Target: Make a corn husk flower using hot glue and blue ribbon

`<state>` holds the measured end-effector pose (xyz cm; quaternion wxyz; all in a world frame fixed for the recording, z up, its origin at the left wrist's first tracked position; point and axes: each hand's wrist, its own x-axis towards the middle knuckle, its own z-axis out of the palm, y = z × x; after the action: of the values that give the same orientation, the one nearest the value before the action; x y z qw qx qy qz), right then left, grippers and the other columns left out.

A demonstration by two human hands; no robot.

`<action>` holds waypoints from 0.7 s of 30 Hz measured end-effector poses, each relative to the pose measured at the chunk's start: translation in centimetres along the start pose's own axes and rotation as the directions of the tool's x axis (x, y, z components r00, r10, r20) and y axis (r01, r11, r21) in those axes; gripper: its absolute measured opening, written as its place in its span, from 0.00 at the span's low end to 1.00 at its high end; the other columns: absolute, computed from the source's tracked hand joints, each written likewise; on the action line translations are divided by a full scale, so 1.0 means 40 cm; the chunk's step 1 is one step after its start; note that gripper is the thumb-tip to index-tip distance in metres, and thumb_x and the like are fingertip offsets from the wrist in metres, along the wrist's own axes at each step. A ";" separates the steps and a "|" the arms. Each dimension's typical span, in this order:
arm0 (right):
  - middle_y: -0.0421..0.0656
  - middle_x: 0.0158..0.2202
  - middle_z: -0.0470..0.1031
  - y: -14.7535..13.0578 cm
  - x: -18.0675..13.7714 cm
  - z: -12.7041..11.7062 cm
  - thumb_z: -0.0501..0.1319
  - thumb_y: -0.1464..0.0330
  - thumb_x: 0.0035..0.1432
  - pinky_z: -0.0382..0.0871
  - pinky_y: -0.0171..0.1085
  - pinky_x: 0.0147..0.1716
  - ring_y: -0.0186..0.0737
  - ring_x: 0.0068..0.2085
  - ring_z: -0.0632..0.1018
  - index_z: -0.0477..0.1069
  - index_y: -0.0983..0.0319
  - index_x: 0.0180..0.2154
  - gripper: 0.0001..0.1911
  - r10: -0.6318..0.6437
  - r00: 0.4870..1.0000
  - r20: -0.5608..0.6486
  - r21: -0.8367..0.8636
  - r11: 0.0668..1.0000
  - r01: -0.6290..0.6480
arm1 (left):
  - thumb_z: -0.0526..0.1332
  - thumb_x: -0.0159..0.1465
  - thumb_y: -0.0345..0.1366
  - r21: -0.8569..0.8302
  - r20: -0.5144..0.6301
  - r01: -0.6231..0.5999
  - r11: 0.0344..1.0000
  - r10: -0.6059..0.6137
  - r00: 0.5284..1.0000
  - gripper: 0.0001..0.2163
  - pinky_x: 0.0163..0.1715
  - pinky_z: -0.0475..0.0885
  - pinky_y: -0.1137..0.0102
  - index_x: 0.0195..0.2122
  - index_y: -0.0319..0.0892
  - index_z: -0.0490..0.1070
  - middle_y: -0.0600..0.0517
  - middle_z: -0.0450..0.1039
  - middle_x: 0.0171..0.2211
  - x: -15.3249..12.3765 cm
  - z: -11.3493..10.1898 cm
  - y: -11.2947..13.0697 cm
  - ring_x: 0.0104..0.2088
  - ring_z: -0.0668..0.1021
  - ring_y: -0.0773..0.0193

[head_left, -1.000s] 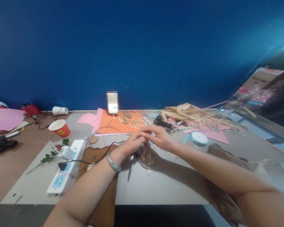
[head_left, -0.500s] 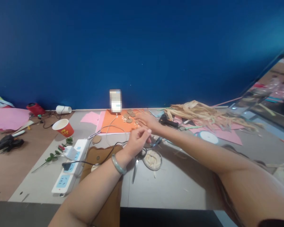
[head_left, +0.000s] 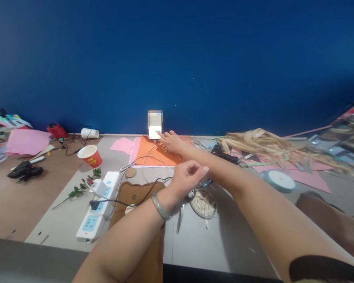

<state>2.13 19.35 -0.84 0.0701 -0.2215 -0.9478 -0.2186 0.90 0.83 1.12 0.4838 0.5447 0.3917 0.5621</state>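
My right hand (head_left: pixel 174 142) reaches over the orange paper (head_left: pixel 143 152) with its fingers stretched out. One fingertip is at the lower part of the upright phone (head_left: pixel 155 133), whose screen is lit; I cannot tell whether it touches. Nearer to me, my left hand (head_left: pixel 187 177) hangs above the table, thumb and fingers pinched together. Whatever the pinch holds, if anything, is too small to make out. Below that hand lie scissors (head_left: pixel 179 220), partly covered, beside a round dish (head_left: pixel 214 212) of pale strips. A green bangle (head_left: pixel 160 206) circles the left wrist.
On the left stand a white power strip (head_left: pixel 90 224) with plugs, a green sprig (head_left: pixel 76 191) and a red paper cup (head_left: pixel 93 157). Cables cross the brown mat (head_left: pixel 124 220). Dried raffia-like strands (head_left: pixel 253 139), a black-handled tool (head_left: pixel 224 154) and a tape roll (head_left: pixel 280 181) lie right.
My right hand has moved from the small round pieces on the orange paper to the phone's screen. My left hand stays pinched. The whole view has shifted, with things appearing further right.
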 end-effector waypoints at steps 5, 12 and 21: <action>0.51 0.65 0.57 0.004 0.012 -0.005 0.54 0.73 0.56 0.55 0.44 0.44 0.50 0.47 0.66 0.69 0.66 0.49 0.17 -0.002 1.000 -0.013 0.010 1.000 0.002 | 0.63 0.58 0.48 -0.005 0.002 0.009 1.000 -0.009 1.000 0.17 0.24 0.65 0.74 0.22 0.40 0.67 0.55 0.68 0.18 -0.001 0.000 0.009 0.20 0.69 0.71; 0.55 0.53 0.71 -0.012 -0.025 -0.064 0.55 0.77 0.54 0.54 0.42 0.40 0.49 0.44 0.67 0.69 0.67 0.43 0.14 0.056 0.995 -0.086 0.111 0.993 -0.046 | 0.62 0.58 0.48 -0.020 -0.022 -0.007 1.000 0.007 1.000 0.17 0.24 0.65 0.74 0.23 0.40 0.67 0.55 0.68 0.17 0.006 -0.006 -0.007 0.20 0.69 0.71; 0.40 0.24 0.73 -0.010 -0.211 -0.157 0.58 0.73 0.51 0.61 0.35 0.30 0.35 0.27 0.71 0.67 0.63 0.26 0.03 0.367 0.929 -0.046 0.601 0.753 -0.268 | 0.59 0.61 0.49 0.010 -0.077 0.018 1.000 -0.017 0.997 0.18 0.27 0.66 0.73 0.22 0.40 0.68 0.55 0.68 0.17 0.020 -0.016 -0.034 0.20 0.70 0.70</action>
<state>9.72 12.96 2.69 0.2473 -0.3286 -0.9079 0.0818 0.48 1.96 -0.06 0.4702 0.5217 0.4180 0.5762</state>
